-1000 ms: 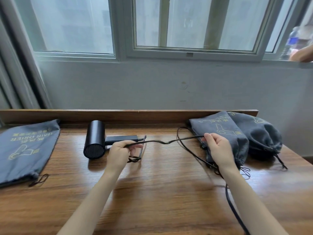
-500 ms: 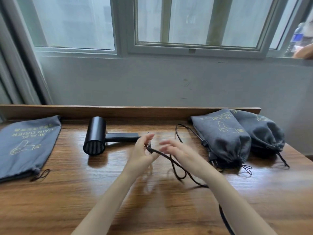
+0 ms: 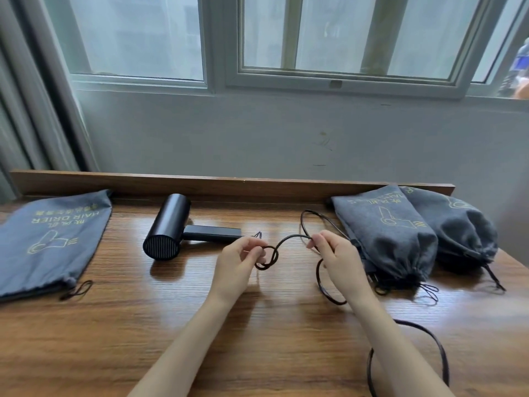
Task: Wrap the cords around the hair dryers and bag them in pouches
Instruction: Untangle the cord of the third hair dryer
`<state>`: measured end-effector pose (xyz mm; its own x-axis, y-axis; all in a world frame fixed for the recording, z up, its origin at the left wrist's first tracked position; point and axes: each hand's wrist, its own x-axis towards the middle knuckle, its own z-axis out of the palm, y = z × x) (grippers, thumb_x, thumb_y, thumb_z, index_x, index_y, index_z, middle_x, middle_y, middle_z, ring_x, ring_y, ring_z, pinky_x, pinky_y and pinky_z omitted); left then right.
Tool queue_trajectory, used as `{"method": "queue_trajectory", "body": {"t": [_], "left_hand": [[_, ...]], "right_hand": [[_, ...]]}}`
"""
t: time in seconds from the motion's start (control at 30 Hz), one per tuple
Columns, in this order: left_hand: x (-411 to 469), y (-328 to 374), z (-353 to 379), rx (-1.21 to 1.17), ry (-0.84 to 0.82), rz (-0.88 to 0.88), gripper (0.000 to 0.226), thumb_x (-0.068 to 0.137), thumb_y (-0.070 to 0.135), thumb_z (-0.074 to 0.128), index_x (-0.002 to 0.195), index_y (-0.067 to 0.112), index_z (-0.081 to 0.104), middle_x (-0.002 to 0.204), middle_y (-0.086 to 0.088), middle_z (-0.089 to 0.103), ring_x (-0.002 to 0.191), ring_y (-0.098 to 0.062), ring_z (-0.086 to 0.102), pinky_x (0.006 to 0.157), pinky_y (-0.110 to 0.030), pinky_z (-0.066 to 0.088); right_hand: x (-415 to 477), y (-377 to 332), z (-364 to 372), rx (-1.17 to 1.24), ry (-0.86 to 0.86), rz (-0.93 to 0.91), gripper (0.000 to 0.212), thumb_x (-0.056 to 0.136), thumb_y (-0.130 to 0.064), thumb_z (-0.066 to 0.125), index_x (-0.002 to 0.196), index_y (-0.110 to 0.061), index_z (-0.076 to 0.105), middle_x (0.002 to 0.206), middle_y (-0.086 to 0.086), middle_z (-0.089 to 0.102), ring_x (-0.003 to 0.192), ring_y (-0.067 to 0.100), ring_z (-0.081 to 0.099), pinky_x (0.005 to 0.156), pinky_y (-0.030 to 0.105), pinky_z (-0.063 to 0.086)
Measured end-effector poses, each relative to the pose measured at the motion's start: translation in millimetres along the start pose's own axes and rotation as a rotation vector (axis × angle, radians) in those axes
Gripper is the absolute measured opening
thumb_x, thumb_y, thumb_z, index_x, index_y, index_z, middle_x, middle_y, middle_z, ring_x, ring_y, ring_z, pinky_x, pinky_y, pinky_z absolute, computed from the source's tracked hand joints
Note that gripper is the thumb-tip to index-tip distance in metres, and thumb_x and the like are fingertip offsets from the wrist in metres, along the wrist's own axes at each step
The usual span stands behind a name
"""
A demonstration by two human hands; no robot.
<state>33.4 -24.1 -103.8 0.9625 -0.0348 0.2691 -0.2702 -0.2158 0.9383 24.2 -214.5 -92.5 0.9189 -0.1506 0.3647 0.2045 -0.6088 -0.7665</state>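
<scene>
You have drawn your hands apart, left hand pinching a new small loop of thin black cord, right hand gripping its slack, beside the matte black hair dryer lying unwrapped on the wooden table.

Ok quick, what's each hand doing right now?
Left hand: pinching a loop of the cord.
Right hand: pinching the same cord.
</scene>
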Motion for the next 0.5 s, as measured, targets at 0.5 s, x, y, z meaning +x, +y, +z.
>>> {"method": "queue_trajectory", "body": {"t": [0.5], "left_hand": [[-8.7, 3.6, -2.4, 0.279, 0.016, 0.116, 0.017, 0.084, 0.013, 0.065, 0.1, 0.016, 0.071, 0.09, 0.008, 0.059, 0.08, -0.002, 0.055, 0.069, -0.005, 0.039]], "right_hand": [[-14.8, 1.5, 5.0, -0.421, 0.131, -0.283, 0.013, 0.079, -0.036, 0.059, 0.075, -0.03, 0.069, 0.049, -0.007, 0.059, 0.048, 0.012, 0.059, 0.045, 0.023, 0.038]]}}
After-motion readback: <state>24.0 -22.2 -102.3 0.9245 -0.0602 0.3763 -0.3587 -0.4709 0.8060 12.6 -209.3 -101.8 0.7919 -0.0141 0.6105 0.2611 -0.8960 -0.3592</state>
